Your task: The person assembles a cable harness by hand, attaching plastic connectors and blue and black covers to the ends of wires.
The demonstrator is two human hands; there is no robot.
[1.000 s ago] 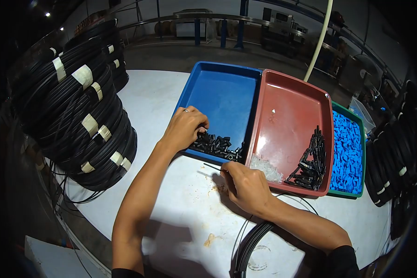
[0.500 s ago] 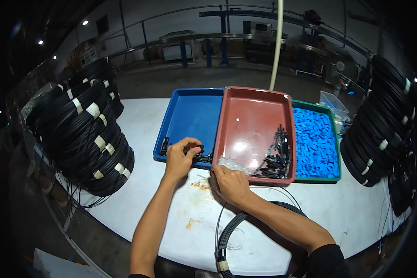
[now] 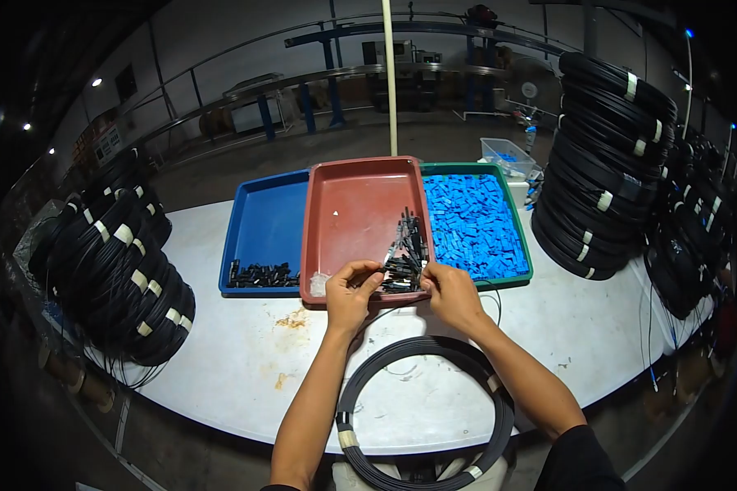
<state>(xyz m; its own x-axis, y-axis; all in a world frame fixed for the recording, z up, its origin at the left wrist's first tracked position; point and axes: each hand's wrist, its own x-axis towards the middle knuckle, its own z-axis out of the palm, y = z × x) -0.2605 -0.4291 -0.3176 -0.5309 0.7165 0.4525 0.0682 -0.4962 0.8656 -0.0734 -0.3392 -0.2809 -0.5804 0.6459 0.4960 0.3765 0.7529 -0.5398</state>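
Black connector pieces in the red tray, both hands at the tray's near edge.

The left hand and right hand meet over the tray's near rim, fingertips pinched together around something small between them; what exactly they grip is too small to tell. The black pieces lie heaped at the tray's near right corner, just beside the right hand. A blue tray sits to the left, a green tray of blue parts to the right. A black cable coil lies at the table's near edge, under the forearms.
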